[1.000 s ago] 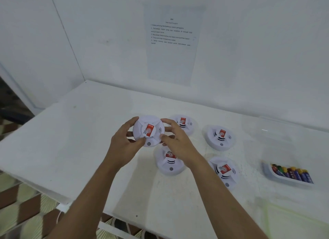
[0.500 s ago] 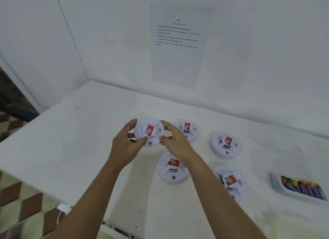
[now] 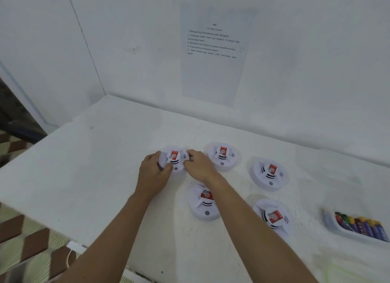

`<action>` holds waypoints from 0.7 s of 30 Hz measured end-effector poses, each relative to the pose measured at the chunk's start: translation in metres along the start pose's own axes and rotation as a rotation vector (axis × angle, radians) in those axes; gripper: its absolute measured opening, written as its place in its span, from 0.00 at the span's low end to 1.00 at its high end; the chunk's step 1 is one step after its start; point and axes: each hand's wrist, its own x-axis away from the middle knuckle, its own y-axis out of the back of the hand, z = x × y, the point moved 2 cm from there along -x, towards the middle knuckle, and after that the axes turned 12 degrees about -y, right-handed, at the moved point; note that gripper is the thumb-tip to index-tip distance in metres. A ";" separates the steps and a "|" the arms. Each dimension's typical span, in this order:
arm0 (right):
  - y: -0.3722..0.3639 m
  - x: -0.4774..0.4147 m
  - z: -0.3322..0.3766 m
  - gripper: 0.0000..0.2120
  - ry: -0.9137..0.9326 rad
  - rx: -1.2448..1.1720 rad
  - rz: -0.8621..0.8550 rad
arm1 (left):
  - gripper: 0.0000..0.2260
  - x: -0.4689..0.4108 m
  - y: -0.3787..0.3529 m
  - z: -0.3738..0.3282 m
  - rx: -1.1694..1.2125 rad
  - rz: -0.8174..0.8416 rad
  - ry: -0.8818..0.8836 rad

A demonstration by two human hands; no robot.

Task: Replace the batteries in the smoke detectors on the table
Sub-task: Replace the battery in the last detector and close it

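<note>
Walls: white panels are meeting in a corner at the upper left of the frame, and a printed sheet (image 3: 213, 50) is hanging at upper centre.
Counter: the white counter (image 3: 101, 168) is filling the middle and lower frame.
Arms: two bare forearms are reaching up from the bottom edge towards centre.
Battery tray: a white tray (image 3: 329, 219) is sitting at the lower right edge, holding a blurred row of coloured batteries (image 3: 363, 226).
Other detectors: four white units (image 3: 222, 156) with red labels are lying face up, centre to right, untouched.
Held detector: the fifth smoke detector (image 3: 174, 159) is sitting at frame centre, low over the counter; whether it is touching the surface is unclear.
Left grip: the left grip (image 3: 153, 173) is curling round its left rim.
Right grip: the right grip (image 3: 200, 166) is clasping its right rim.
Progress: all five are looking closed and no loose battery is showing, so nothing is proving any swap done; this unit is probably still waiting to be opened.
</note>
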 end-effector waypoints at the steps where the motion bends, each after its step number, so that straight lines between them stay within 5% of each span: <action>1: 0.000 0.000 0.000 0.14 -0.002 0.003 0.003 | 0.06 -0.001 -0.001 0.002 -0.003 0.016 0.009; 8: 0.009 0.016 0.004 0.26 -0.015 0.023 0.029 | 0.19 0.002 0.005 -0.010 0.016 0.048 0.060; 15: 0.042 0.079 -0.014 0.21 0.099 -0.171 -0.082 | 0.12 0.026 0.011 -0.070 0.105 0.042 -0.174; 21: 0.088 0.152 -0.064 0.16 0.109 -0.289 -0.236 | 0.20 0.070 -0.010 -0.135 0.264 0.171 -0.294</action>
